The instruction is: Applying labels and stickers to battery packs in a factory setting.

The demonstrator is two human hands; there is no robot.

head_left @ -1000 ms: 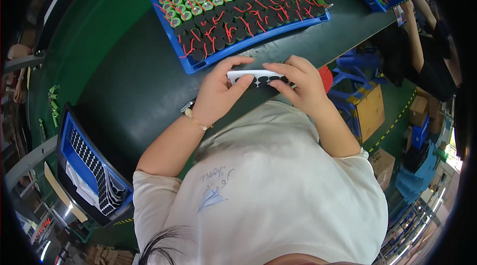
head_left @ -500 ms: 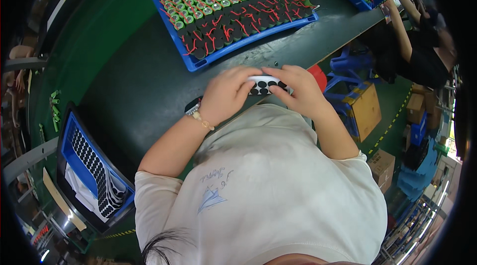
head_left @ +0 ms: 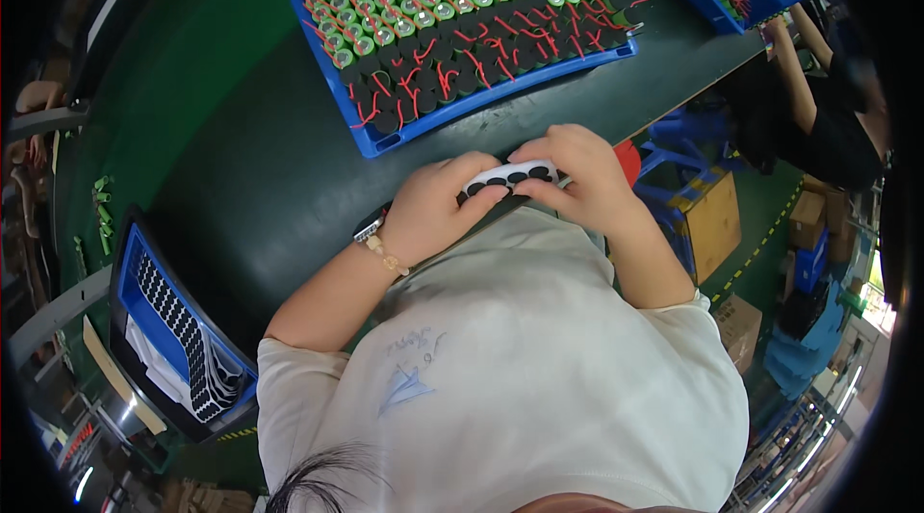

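The strip [head_left: 510,174] spans your two hands, over the table's [head_left: 250,176] near edge: your left hand [head_left: 438,205] pinches its left end, your right hand [head_left: 589,176] its right. Beyond sits the blue tray [head_left: 423,126].

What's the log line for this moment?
left hand: holding strip; right hand: holding strip; strip: white, black dots; blue tray: beyond hands

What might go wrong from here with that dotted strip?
The dotted strip, pinched between the left hand and right hand, looks slightly curved and might crease. Held near the edge of the table, it could fall if a grip slips. Red wires stick out above the blue tray; a hand might snag them.
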